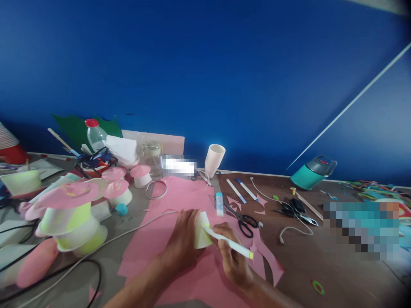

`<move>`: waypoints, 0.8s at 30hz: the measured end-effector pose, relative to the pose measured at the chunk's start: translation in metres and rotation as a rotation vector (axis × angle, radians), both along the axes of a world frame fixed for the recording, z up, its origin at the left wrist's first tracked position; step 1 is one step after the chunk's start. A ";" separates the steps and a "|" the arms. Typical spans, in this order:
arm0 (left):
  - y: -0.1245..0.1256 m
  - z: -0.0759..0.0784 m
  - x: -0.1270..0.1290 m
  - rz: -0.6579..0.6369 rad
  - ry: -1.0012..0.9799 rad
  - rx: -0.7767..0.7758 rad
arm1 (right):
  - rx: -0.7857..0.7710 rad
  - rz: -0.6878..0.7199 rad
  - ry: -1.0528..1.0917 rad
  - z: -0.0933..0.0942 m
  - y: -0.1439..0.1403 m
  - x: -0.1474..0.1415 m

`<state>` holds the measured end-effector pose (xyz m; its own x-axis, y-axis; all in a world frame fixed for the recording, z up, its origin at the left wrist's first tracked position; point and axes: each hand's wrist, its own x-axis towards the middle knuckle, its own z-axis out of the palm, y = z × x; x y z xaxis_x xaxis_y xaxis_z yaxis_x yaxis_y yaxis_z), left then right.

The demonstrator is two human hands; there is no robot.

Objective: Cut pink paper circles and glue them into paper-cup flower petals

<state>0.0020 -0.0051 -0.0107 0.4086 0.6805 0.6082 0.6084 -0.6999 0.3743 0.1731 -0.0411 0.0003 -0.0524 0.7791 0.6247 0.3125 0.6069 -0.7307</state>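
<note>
My left hand is wrapped round a small paper cup, tilted over the pink paper. Pale yellow colouring covers part of the cup's side. In my right hand is a white marker pen with a yellow end; its other end meets the cup's wall. Just beyond my hands lie a glue stick and black-handled scissors. Pink paper scraps are scattered close by.
Stacked cups with pink paper brims crowd the left, beside cables. A stack of white cups stands by the blue wall. To the right are two markers, black-handled pliers, a cable and a teal flask.
</note>
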 end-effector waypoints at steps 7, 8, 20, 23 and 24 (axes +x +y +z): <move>-0.001 0.000 0.001 0.013 -0.007 -0.007 | 0.045 0.002 -0.035 0.004 0.001 -0.001; -0.001 0.001 0.001 0.013 -0.005 -0.012 | 0.054 0.009 -0.035 0.005 0.001 -0.002; -0.001 -0.004 -0.001 0.005 -0.032 -0.042 | 0.077 0.008 -0.064 0.007 0.002 0.000; -0.001 -0.004 0.000 0.003 -0.030 -0.034 | 0.055 0.028 -0.032 0.008 0.003 0.000; -0.001 -0.004 0.000 0.002 -0.027 -0.028 | 0.030 0.027 0.000 0.008 0.003 -0.001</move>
